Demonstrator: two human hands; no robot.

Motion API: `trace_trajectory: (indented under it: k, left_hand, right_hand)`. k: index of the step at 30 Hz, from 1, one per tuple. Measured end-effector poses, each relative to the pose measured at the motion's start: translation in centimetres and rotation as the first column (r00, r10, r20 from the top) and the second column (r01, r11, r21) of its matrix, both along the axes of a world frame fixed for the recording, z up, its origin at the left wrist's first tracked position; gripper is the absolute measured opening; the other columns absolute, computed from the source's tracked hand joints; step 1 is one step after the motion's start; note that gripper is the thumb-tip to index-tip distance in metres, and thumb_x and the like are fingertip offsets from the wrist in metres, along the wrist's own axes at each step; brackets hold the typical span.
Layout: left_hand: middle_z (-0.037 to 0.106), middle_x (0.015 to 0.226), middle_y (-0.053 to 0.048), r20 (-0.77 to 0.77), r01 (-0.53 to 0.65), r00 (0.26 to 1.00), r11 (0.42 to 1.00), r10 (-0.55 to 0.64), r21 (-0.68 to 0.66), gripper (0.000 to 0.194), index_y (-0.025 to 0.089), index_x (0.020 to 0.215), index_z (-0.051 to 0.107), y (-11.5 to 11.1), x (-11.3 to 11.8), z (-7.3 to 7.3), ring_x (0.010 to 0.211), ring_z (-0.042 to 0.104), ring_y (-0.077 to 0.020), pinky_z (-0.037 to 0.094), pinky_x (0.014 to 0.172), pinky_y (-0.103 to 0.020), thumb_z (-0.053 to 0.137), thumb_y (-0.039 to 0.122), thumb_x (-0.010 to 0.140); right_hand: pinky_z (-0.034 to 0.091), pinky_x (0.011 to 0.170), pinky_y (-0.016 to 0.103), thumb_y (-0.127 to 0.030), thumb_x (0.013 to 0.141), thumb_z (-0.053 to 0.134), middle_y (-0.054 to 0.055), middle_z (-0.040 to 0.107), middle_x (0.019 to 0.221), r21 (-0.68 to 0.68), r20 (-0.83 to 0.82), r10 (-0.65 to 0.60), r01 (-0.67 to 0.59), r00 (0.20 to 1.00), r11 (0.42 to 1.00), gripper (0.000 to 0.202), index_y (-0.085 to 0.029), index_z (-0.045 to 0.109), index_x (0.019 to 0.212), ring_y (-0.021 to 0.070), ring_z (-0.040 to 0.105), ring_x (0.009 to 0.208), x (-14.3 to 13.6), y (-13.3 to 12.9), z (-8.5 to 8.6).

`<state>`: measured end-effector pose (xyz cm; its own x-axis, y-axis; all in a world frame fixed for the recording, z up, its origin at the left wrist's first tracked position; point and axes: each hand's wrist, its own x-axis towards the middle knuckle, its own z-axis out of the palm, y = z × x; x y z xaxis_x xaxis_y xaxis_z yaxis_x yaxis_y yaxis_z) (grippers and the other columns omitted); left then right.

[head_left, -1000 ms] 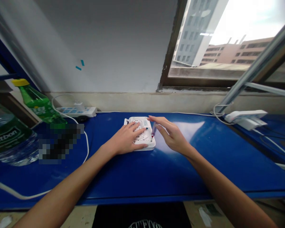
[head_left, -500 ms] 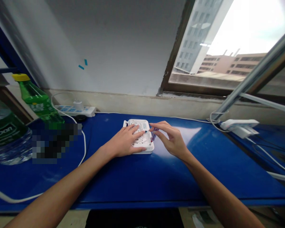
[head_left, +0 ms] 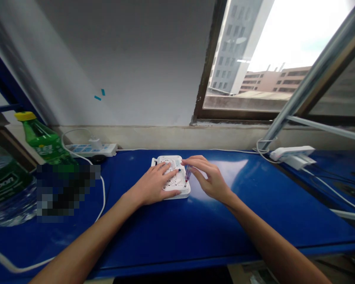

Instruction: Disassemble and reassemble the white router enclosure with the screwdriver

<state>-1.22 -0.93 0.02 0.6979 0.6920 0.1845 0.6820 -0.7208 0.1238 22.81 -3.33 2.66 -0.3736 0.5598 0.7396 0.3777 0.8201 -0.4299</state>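
A white plastic device (head_left: pixel 182 193) with a perforated face, like a router's back, lies flat on the blue table. My left hand (head_left: pixel 155 184) rests over its left side with the fingers spread, pressing it down. My right hand (head_left: pixel 208 175) pinches a small screwdriver (head_left: pixel 188 172) with a see-through purple handle and a red part low down. The screwdriver stands nearly upright, its lower end at the device's near right corner, by a hole. Whether the tip sits in a screw is too small to tell.
A green bottle (head_left: pixel 44 142) with a yellow cap and a large water bottle (head_left: pixel 8 193) stand at the left. Behind them lies a power strip (head_left: pixel 106 150). A white cable (head_left: pixel 103 193) crosses the left side. White adapters (head_left: pixel 294 156) sit at the right near a metal pole (head_left: pixel 284 106).
The head view has tilted up a little, so everything sits lower. My right hand has brought the screwdriver more upright, with its lower end closer to the corner hole. My left hand stays on the device.
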Motion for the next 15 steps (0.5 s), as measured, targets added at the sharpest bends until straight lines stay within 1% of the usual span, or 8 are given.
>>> trace_trajectory:
  k: [2, 5, 7, 10, 11, 12, 13, 15]
  left_hand:
    - [0.039, 0.16, -0.016, -0.018, -0.001, 1.0, 1.0, 0.001, -0.005, 0.079, 0.027, 0.153, 0.044, 0.01, 0.03, 0.09, 0.147, 0.035, -0.0384, 0.032, 0.117, -0.056, 0.048, 0.075, 0.091]
    - [0.038, 0.161, -0.015, -0.018, -0.001, 1.0, 1.0, 0.0, -0.018, 0.078, 0.028, 0.154, 0.042, 0.09, 0.03, 0.09, 0.148, 0.034, -0.0387, 0.032, 0.116, -0.057, 0.048, 0.075, 0.091]
    - [0.038, 0.161, -0.015, -0.015, 0.0, 1.0, 1.0, -0.001, -0.023, 0.078, 0.028, 0.153, 0.043, 0.14, 0.0, 0.04, 0.148, 0.034, -0.0389, 0.032, 0.116, -0.057, 0.047, 0.075, 0.091]
    - [0.038, 0.161, -0.015, -0.013, 0.002, 1.0, 1.0, -0.002, -0.019, 0.077, 0.027, 0.151, 0.046, 0.15, -0.02, 0.03, 0.148, 0.034, -0.0386, 0.032, 0.116, -0.057, 0.047, 0.076, 0.091]
    - [0.038, 0.161, -0.015, -0.012, 0.004, 1.0, 1.0, -0.004, -0.015, 0.077, 0.027, 0.151, 0.047, 0.13, 0.0, 0.07, 0.148, 0.034, -0.0382, 0.032, 0.116, -0.056, 0.047, 0.075, 0.091]
    - [0.038, 0.161, -0.015, -0.012, 0.008, 1.0, 1.0, -0.008, -0.013, 0.076, 0.027, 0.151, 0.046, 0.1, 0.02, 0.12, 0.148, 0.033, -0.0379, 0.032, 0.116, -0.056, 0.048, 0.074, 0.092]
    - [0.038, 0.161, -0.014, -0.014, 0.013, 1.0, 1.0, -0.013, -0.013, 0.075, 0.027, 0.152, 0.045, 0.06, 0.05, 0.18, 0.148, 0.033, -0.0375, 0.032, 0.116, -0.056, 0.048, 0.073, 0.092]
    - [0.037, 0.161, -0.014, -0.015, 0.017, 1.0, 1.0, -0.018, -0.018, 0.076, 0.027, 0.153, 0.044, 0.0, 0.11, 0.29, 0.148, 0.033, -0.0373, 0.031, 0.116, -0.057, 0.049, 0.073, 0.092]
  right_hand:
    - [0.055, 0.087, 0.043, -0.02, 0.097, 0.062, 0.008, 0.075, 0.103, 0.018, -0.029, -0.021, 0.022, 0.999, 1.0, 0.023, -0.025, 0.073, 0.117, 0.0235, 0.064, 0.099, 0.22, 0.16, 0.05]
    - [0.055, 0.079, 0.041, -0.024, 0.092, 0.072, 0.006, 0.071, 0.089, 0.048, -0.039, -0.054, 0.056, 0.998, 0.997, 0.016, -0.025, 0.077, 0.106, 0.0221, 0.062, 0.087, 0.4, 0.21, 0.15]
    - [0.054, 0.082, 0.042, -0.023, 0.094, 0.068, 0.006, 0.071, 0.092, 0.045, -0.017, -0.038, 0.039, 0.999, 0.998, 0.02, -0.025, 0.075, 0.113, 0.0226, 0.062, 0.091, 0.35, 0.08, 0.18]
    - [0.05, 0.098, 0.047, -0.016, 0.101, 0.053, 0.009, 0.071, 0.118, 0.004, 0.027, 0.055, -0.055, 0.998, 0.998, 0.036, -0.026, 0.064, 0.134, 0.0243, 0.059, 0.115, 0.07, -0.14, 0.09]
    - [0.05, 0.1, 0.047, -0.014, 0.102, 0.05, 0.009, 0.07, 0.123, -0.008, 0.027, 0.083, -0.083, 0.996, 0.997, 0.039, -0.026, 0.061, 0.138, 0.024, 0.058, 0.118, -0.05, -0.19, 0.04]
    - [0.051, 0.099, 0.046, -0.013, 0.102, 0.049, 0.009, 0.071, 0.122, -0.013, 0.021, 0.1, -0.1, 0.995, 0.995, 0.039, -0.025, 0.06, 0.138, 0.0236, 0.059, 0.118, -0.16, -0.22, 0.0]
    - [0.052, 0.095, 0.045, -0.014, 0.101, 0.052, 0.009, 0.072, 0.117, -0.01, 0.013, 0.102, -0.102, 0.995, 0.995, 0.037, -0.025, 0.062, 0.135, 0.0232, 0.06, 0.113, -0.25, -0.23, -0.03]
    - [0.054, 0.086, 0.041, -0.017, 0.099, 0.059, 0.007, 0.074, 0.102, 0.009, 0.006, 0.059, -0.059, 0.998, 0.998, 0.028, -0.024, 0.068, 0.125, 0.0224, 0.062, 0.098, -0.41, -0.22, -0.02]
